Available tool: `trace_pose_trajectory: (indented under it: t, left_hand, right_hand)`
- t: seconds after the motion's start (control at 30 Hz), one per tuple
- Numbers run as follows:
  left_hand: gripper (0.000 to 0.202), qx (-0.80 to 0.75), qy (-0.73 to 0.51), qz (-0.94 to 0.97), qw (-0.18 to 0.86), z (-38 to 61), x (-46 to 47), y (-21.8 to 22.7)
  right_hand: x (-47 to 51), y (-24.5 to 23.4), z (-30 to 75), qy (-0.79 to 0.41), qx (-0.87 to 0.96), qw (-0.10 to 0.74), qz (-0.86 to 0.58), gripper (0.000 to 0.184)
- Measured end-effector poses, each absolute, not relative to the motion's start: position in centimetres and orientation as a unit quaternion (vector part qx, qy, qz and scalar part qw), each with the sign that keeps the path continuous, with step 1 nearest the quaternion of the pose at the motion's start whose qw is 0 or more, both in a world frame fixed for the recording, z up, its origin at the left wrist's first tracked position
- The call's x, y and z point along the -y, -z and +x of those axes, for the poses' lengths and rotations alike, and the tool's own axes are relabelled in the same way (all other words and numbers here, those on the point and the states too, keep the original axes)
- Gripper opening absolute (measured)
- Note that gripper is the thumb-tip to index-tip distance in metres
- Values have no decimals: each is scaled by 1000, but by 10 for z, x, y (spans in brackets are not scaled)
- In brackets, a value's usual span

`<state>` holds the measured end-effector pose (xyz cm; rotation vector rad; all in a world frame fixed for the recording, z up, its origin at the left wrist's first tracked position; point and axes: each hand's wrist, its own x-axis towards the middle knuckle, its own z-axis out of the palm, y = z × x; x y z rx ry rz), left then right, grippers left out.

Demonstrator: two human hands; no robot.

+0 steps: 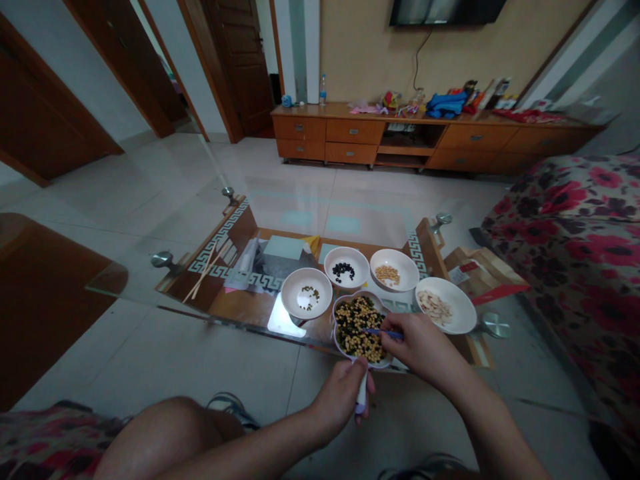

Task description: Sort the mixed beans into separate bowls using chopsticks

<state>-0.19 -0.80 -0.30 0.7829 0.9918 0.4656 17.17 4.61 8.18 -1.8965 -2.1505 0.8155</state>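
Observation:
My left hand (340,397) grips the white handle (361,393) of a lilac-rimmed dish (334,327) heaped with mixed dark and yellow beans. My right hand (423,350) holds a thin blue-handled tool (385,333), its tip over the beans. Beyond the dish stand several white bowls: one with a few green beans (306,293), one with black beans (346,268), one with yellow beans (394,270), and one with pale flakes (446,305). The tool's tip is hidden among my fingers and the beans.
The bowls stand on a glass table (150,280) with metal fittings. Chopsticks (204,275) and papers lie on the shelf beneath. A floral sofa (575,227) runs along the right, and a cardboard box (485,277) sits by the table. A wooden cabinet (430,137) stands at the back.

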Motion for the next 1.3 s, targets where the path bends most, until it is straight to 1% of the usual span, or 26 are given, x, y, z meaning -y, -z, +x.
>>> trace_pose_trajectory:
  t: [0.27,0.6,0.93,1.3]
  left_hand:
    - [76,-466,-217,360,779,-1,9,7]
    - [76,-461,-221,357,782,-2,7,3]
    - [75,-457,-223,355,785,-2,9,6]
    - [77,-465,-218,363,778,-1,8,6]
  right_hand:
    - [-47,-79,172,-280,727,67,-623,23]
    - [-47,-80,172,-275,735,83,-614,24]
    - [-48,-77,170,-269,721,75,-634,20]
    - [-46,-76,168,-271,729,68,-624,22]
